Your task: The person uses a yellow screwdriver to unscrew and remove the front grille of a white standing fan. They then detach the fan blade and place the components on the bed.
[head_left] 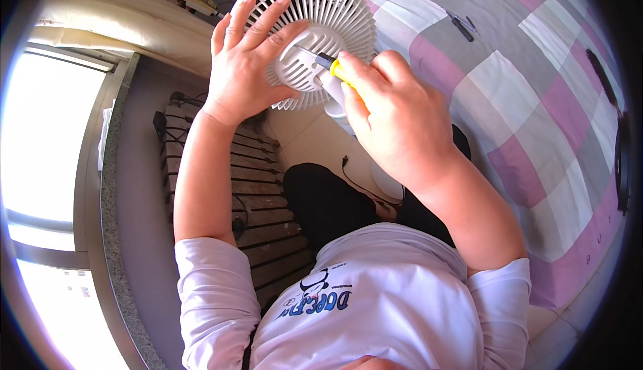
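Note:
A white fan (pixel 355 18) with a round slatted grille has its vented housing turned toward me at the top of the view. Across the left side of the grille, my left hand (pixel 244 65) grips it with fingers spread and thumb near the lower rim. My right hand (pixel 398 112) is closed round a screwdriver (pixel 337 68) with a yellow and black handle. The screwdriver's thin metal shaft points left at the housing, close to my left fingers. Whether its tip sits in a screw is too small to tell.
To the right is a bed with a checked pink, grey and white cover (pixel 495 95); a small dark tool (pixel 462 28) lies on it. A slatted wooden rack (pixel 268 216) stands at left, below a window (pixel 47 149). A dark cable (pixel 355 176) runs between my legs.

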`<state>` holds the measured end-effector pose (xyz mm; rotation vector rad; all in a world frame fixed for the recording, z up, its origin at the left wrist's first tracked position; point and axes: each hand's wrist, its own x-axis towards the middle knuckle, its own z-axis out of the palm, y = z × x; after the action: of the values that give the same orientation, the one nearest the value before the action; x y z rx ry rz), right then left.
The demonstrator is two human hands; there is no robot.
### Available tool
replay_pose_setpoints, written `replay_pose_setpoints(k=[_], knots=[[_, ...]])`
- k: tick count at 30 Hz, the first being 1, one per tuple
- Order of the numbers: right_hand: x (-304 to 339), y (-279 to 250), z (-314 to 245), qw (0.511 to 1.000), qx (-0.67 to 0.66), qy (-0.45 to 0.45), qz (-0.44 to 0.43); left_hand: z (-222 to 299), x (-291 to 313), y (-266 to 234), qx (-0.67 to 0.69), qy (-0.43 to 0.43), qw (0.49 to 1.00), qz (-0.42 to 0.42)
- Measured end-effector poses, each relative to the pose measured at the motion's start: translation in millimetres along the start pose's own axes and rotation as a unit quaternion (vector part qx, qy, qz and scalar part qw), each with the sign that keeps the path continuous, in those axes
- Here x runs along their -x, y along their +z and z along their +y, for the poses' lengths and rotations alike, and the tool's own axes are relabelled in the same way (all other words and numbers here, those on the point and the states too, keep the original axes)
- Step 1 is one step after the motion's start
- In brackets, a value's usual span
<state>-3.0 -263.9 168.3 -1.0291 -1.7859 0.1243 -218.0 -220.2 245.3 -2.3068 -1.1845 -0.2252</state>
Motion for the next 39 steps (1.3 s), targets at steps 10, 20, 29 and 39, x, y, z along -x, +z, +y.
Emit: replay_pose_setpoints(k=[10, 20, 29, 39], knots=[[-9, -13, -7, 0.986, 0.096, -0.11, 0.085, 13, -10, -5, -0.018, 0.023, 1.0, 0.004], [2, -12, -8, 0.986, 0.129, -0.084, 0.065, 12, -16, -7, -0.091, 0.041, 0.995, -0.025], [-16, -27, -6, 0.995, -0.088, -0.007, 0.054, 21, -20, -17, -0.093, 0.049, 0.993, -0.057], [-15, -30, 1, 0.977, 0.116, -0.168, 0.062, 27, -23, -12, -0.071, 0.036, 0.996, -0.028]])
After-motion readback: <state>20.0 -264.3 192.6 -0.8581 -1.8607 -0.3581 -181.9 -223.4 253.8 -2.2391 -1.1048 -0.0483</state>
